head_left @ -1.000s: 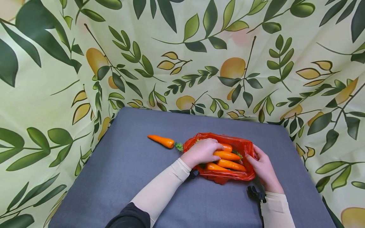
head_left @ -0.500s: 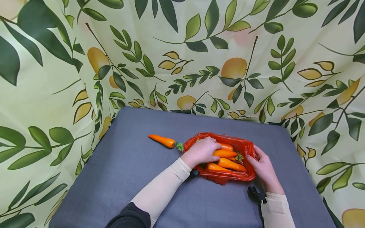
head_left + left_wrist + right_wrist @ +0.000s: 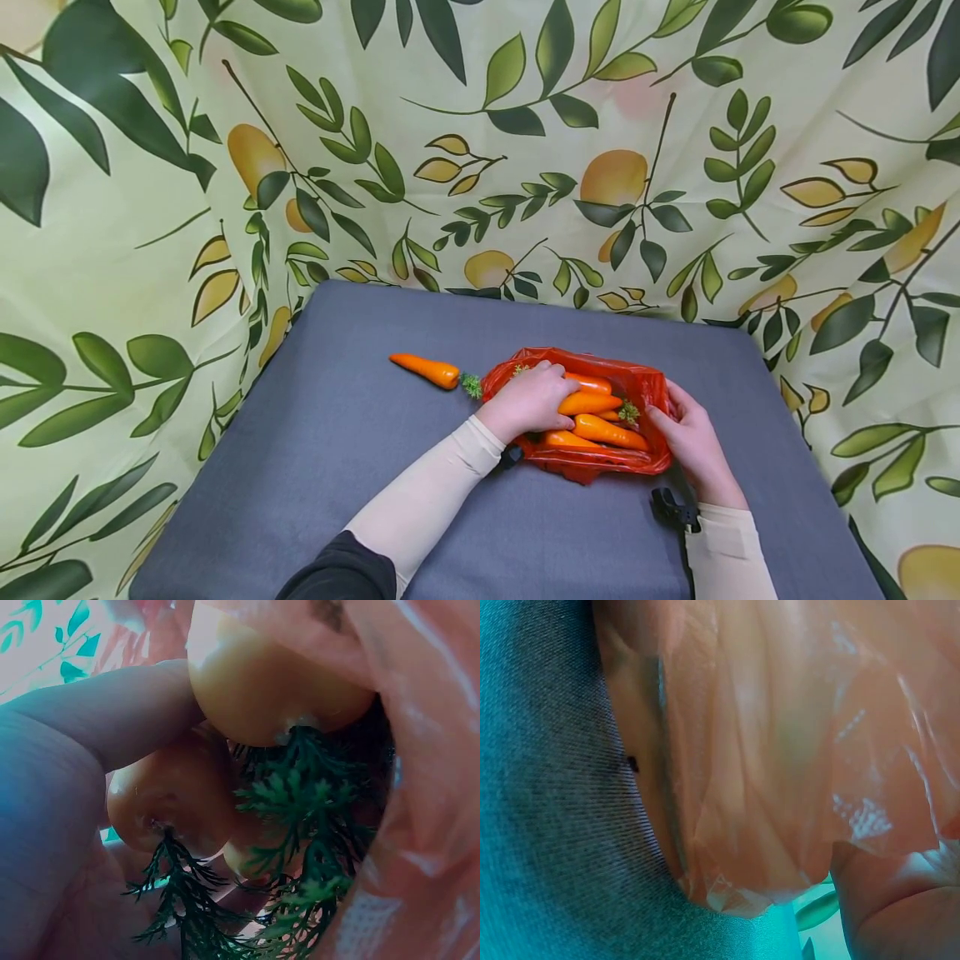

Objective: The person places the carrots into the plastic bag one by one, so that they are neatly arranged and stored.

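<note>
A red plastic bag (image 3: 584, 464) lies with its mouth open, holding several orange carrots with frilly green tops. My left hand (image 3: 528, 402) reaches in over the bag's left side and grips a carrot (image 3: 592, 403) near its thick end. Seen from the left wrist, the thumb lies along a carrot (image 3: 169, 799) whose green top hangs down, and another carrot (image 3: 262, 682) sits close above it. At the bag's right side my right hand (image 3: 697, 437) pinches the rim, thumb inside and fingers outside. The right wrist view shows the bag's thin wall (image 3: 742, 787) beside the palm.
One carrot (image 3: 423, 371) lies on the grey table (image 3: 337, 467) to the left, its green top close to the bag. A cloth (image 3: 420, 208) printed with leaves and fruit hangs behind the table and along its sides.
The carrot in my left hand has shifted slightly left and up, uncovering more of the green top near the bag's right side. The right hand has stayed at the rim.
</note>
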`<action>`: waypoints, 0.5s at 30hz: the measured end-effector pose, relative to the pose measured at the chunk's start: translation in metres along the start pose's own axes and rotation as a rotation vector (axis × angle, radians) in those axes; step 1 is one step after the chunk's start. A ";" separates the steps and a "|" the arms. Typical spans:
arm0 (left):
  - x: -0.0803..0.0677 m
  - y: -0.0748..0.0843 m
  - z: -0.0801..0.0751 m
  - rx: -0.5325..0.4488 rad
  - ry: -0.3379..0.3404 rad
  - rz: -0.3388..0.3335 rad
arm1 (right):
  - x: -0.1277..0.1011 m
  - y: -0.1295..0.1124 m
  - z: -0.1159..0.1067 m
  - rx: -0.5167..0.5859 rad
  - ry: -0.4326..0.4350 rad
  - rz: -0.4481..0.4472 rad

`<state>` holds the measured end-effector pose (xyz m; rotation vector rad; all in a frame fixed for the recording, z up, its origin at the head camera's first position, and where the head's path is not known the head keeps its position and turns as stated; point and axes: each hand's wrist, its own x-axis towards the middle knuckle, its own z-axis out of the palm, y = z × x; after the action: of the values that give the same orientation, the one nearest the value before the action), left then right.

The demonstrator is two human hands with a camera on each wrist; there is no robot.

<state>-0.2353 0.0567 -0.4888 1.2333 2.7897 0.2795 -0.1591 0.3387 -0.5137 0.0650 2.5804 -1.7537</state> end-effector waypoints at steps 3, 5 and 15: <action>-0.001 0.000 0.000 -0.017 -0.002 0.000 | 0.000 0.000 0.000 -0.004 0.000 -0.005; -0.001 -0.001 -0.001 -0.023 0.001 0.003 | 0.000 -0.001 0.000 -0.005 -0.001 -0.007; -0.005 -0.005 -0.011 -0.093 0.028 0.030 | 0.000 -0.001 0.001 -0.004 -0.006 0.000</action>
<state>-0.2373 0.0478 -0.4787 1.2608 2.7484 0.4262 -0.1589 0.3378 -0.5128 0.0594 2.5799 -1.7453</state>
